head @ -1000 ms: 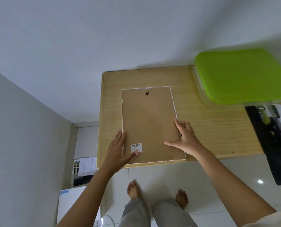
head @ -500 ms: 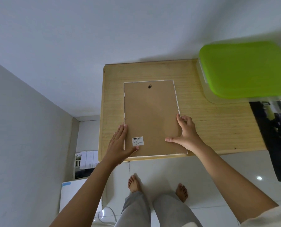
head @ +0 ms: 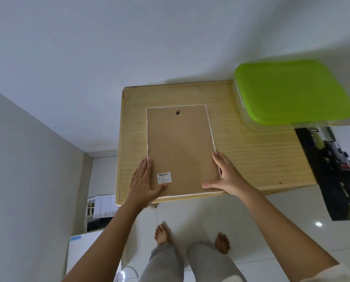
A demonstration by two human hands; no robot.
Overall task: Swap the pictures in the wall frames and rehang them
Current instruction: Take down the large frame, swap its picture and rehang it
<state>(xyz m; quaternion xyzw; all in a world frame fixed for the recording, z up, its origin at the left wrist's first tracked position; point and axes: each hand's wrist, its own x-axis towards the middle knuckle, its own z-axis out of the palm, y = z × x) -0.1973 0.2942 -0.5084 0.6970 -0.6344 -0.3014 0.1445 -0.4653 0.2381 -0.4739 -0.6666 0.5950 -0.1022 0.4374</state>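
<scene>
frame (head: pixel 180 151) face-down, picture side hidden, poster (head: pixel 333 169) cropped

Face-down frame (head: pixel 180 151) hides its picture side, print on the label (head: pixel 164 178) at the frame's near-left corner is too small to read, poster (head: pixel 333 171) right of the frame is cut by the edge, green lid (head: pixel 292 92) far-right of the frame is blurred.

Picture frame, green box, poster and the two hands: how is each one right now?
picture frame: face down on the table, brown backing on.
green box: lid shut.
poster: loose, face up, unframed.
left hand: flat, fingers straight, pressing the frame's left edge.
right hand: fingers curled on the frame's right edge.
</scene>
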